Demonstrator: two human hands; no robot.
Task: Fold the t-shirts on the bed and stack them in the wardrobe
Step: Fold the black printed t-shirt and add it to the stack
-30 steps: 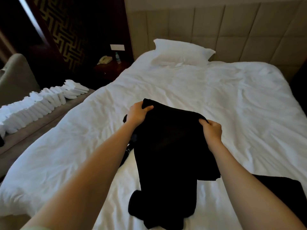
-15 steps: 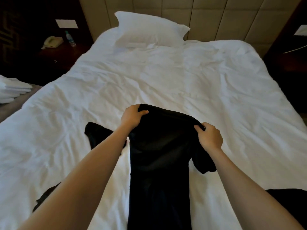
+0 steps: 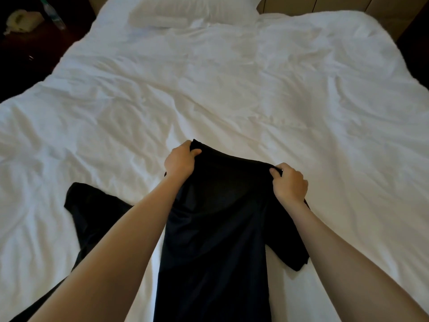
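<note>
- On a wide bed (image 3: pixel 301 101), a rumpled white duvet fills nearly the whole frame, running from the near edge up to a padded headboard (image 3: pixel 336 3).
- A black t-shirt (image 3: pixel 216 228) lies at the near middle of the bed. Its top edge is stretched between the person's 2 hands, its body runs down to the bottom of the frame, and 1 short sleeve spreads onto the duvet at the right.
- A second dark garment (image 3: pixel 92 212) lies crumpled on the duvet just left of the t-shirt, partly hidden under the left forearm.
- A white pillow (image 3: pixel 192 10) sits at the head of the bed, well apart from the clothes.
- A dark nightstand (image 3: pixel 27 47) stands beside the bed at far left.
- The left hand (image 3: pixel 180 160) pinches the t-shirt's upper left corner, thumb laid over the cloth.
- The right hand (image 3: pixel 289 184) grips the upper right corner, fingers curled round the fabric.
- A pale telephone (image 3: pixel 21 19) rests on the nightstand.
- A small bottle (image 3: pixel 53 12) stands just beside the telephone.
</note>
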